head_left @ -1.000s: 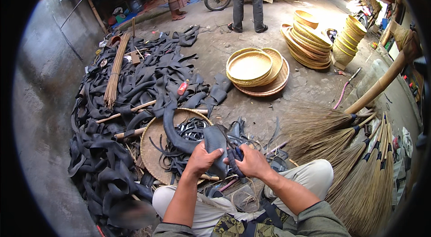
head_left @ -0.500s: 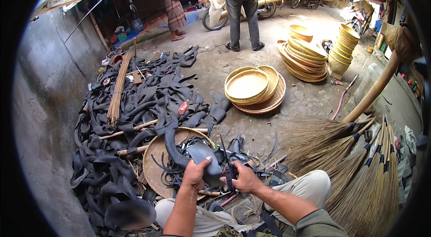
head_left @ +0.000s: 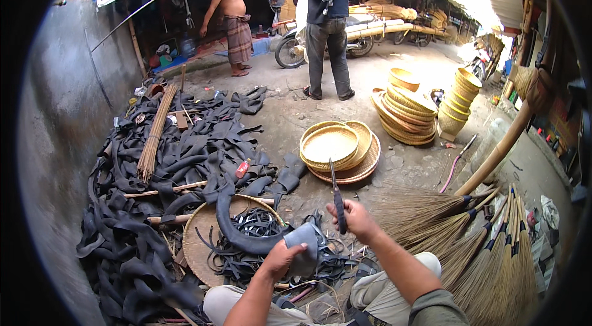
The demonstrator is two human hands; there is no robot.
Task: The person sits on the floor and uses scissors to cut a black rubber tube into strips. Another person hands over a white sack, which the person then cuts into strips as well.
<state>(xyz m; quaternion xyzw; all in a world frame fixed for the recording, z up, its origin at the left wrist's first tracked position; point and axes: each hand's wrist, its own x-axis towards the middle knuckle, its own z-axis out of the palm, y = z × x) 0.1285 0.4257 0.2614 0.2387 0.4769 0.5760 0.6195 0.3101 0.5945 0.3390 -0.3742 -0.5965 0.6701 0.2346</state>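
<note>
My left hand (head_left: 285, 259) is closed on the near end of a dark rubber inner tube (head_left: 237, 227); that end is flattened, with its grey inner face (head_left: 302, 246) showing. The tube curves away left over a round woven tray (head_left: 196, 246). Cut black rubber strips (head_left: 256, 222) lie tangled on the tray and beside it. Raised to the right, my right hand (head_left: 357, 221) grips dark-handled scissors (head_left: 339, 209) whose long blades point up and away. The blades are apart from the rubber. My fingers partly hide the handles.
Black rubber pieces (head_left: 142, 233) cover the ground at left, with a stick bundle (head_left: 157, 135) on top. Woven trays (head_left: 330, 144) and stacked baskets (head_left: 407, 113) stand ahead. Brooms (head_left: 493, 246) lie at right beside a slanting pole (head_left: 499, 147). Two people stand beyond, near a motorbike (head_left: 290, 51).
My right hand has lifted the scissors up and right, away from the rubber. My left hand still holds the tube, its flat end shifted slightly right. The view has tilted up.
</note>
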